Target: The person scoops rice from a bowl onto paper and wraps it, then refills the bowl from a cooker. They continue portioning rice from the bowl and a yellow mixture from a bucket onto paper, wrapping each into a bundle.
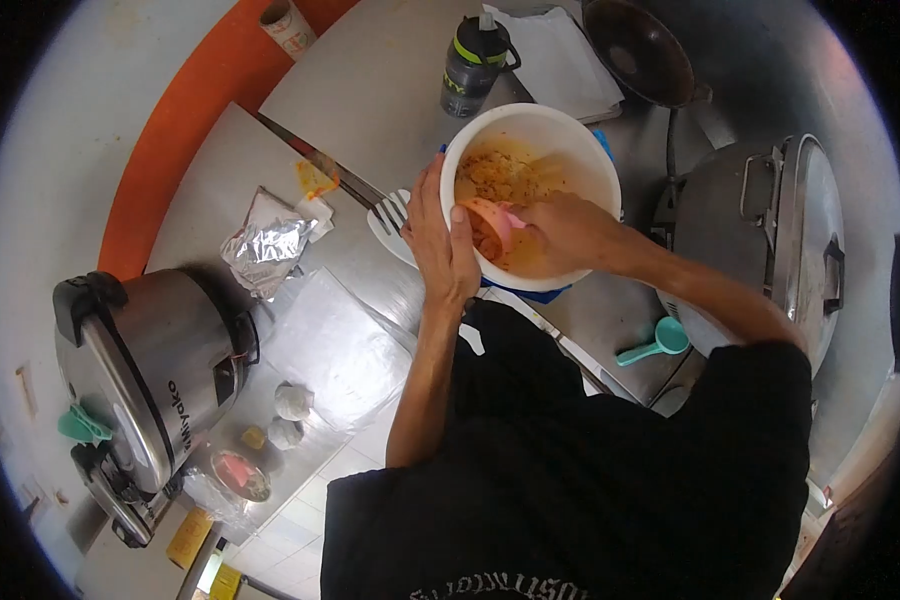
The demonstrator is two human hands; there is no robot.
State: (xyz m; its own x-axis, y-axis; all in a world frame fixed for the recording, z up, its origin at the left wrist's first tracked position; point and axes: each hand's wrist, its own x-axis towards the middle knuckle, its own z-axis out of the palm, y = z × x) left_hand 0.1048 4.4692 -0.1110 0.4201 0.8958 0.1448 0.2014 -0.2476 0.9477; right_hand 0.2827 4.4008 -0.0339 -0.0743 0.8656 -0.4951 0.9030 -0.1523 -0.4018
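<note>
A deep white bowl (602,150) stands tilted slightly on the steel counter, with an orange-yellow crumbly food mixture (510,172) inside. My left hand (444,245) grips its left rim, thumb over the edge and fingers along the outer wall. Inside the bowl, my right hand (562,232) holds a pink scoop (492,218) by its handle. Some of the orange food lies at the scoop's mouth. The tips of my right fingers are partly hidden. A white slotted spatula (382,226) lies beside my left hand, partly covered by it.
A Miyako rice cooker (160,360) stands left, a large lidded metal pot (735,230) right. Behind the bowl are a dark bottle (473,68), white paper sheets (560,60) and a pan (642,50). Crumpled foil (268,245), plastic sheets (330,345) and a teal scoop (668,338) lie around.
</note>
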